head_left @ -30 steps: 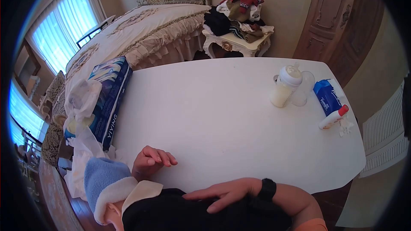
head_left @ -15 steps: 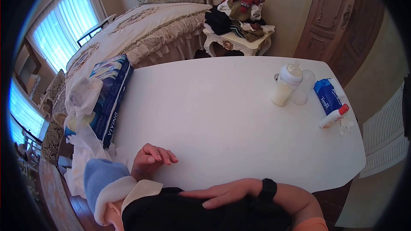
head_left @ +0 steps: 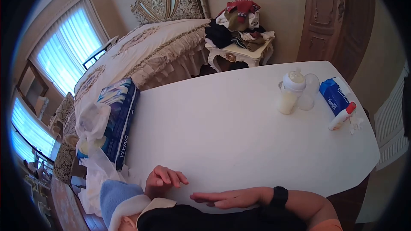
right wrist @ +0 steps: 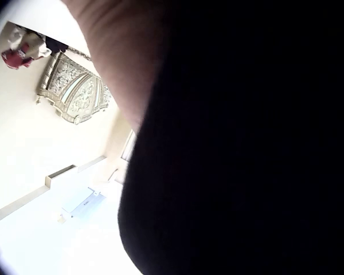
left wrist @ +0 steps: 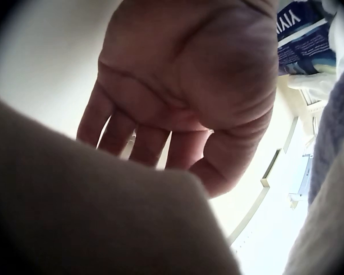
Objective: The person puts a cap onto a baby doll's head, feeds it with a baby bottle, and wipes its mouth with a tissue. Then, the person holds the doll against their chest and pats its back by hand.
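Observation:
A baby-sized figure lies across the person's front, in a blue fleece hat point(head_left: 117, 196) with a white brim, a cream collar point(head_left: 159, 204) and black clothing point(head_left: 205, 219). Beyond the hat and collar, the left hand point(head_left: 166, 178) shows with loosely bent fingers and nothing in it. In the left wrist view its palm point(left wrist: 189, 63) faces the camera, with the hat's fabric at the right edge. The right hand point(head_left: 239, 197), a black band on its wrist, holds its fingers straight just over the black clothing. Dark fabric fills most of the right wrist view.
On the white table point(head_left: 222, 132) stand a baby bottle point(head_left: 291, 93) with milky liquid, a clear dome cap point(head_left: 310, 92), a blue tissue pack point(head_left: 335, 96) and a red-capped white bottle point(head_left: 342, 116). A YIYING pack point(head_left: 121, 124) lies left, with crumpled plastic point(head_left: 93, 122) beside it.
The right hand has lifted off the black clothing, its fingers now straight and seen edge-on. The left hand keeps its pose. The head view has shifted, so the scene sits lower and slightly turned.

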`<state>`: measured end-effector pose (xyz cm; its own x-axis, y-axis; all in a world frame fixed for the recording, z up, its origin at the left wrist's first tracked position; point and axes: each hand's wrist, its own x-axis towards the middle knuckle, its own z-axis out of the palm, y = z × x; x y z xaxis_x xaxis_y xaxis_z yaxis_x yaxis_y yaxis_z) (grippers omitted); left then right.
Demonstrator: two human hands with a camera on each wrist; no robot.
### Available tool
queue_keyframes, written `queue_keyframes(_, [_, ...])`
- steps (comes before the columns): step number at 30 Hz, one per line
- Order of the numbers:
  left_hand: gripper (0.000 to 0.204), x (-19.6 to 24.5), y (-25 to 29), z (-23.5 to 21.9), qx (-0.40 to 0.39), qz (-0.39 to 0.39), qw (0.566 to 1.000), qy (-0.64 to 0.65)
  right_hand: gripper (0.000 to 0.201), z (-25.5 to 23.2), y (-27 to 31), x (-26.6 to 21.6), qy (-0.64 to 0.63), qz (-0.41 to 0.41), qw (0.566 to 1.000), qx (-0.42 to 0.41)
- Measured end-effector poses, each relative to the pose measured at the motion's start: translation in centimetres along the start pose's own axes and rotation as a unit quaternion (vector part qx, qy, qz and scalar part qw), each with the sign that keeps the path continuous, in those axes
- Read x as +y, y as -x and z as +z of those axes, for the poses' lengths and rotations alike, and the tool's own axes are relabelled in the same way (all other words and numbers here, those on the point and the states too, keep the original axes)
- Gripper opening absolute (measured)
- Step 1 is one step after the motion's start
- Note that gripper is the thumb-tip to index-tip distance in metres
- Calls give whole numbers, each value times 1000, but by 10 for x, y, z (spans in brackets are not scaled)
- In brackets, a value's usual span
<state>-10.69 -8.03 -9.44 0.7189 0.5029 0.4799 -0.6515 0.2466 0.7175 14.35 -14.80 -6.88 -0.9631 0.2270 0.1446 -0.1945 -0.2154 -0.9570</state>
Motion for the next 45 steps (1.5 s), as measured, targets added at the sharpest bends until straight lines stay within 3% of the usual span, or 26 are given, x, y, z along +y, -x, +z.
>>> queue_keyframes(5, [22,1,0,-4,-24,-6,1000,9,69,0,3,-1,1,11,1000,26])
queue_keyframes(6, [23,0,0,-5,-37,-5,999,11,70,2,3,4,166,46,985,-31])
queue_keyframes(10, [24,0,-1,-10,-81,-7,996,25,66,0,3,6,18,46,999,-17])
queue_keyframes(21, [24,-2,-4,-13,-114,-1,992,47,64,-2,2,14,74,37,994,-69])
queue_keyframes(23, [24,-1,-4,-14,-116,-3,993,36,65,-8,8,3,-46,40,998,24])
queue_keyframes(24, [24,-1,-3,-13,-114,-4,993,37,65,-7,8,5,-48,39,998,25])
queue_keyframes(28, [25,-1,-4,-13,-114,-1,993,35,63,-7,7,17,26,-7,1000,0])
queue_keyframes(31, [25,0,-4,-14,-117,-1,993,34,62,-2,5,7,95,38,994,-42])
queue_keyframes(41, [24,-1,-1,-12,-89,-1,996,31,61,-3,8,4,161,48,984,-60])
queue_keyframes(43, [24,-1,1,-8,-64,-7,998,28,61,-10,4,10,-20,79,997,-9])
queue_keyframes(44, [24,-1,1,-5,-38,-9,999,26,61,-8,5,18,-159,78,983,52])
queue_keyframes(45, [24,0,1,-4,-45,-12,999,21,61,-12,5,17,-152,73,984,53])
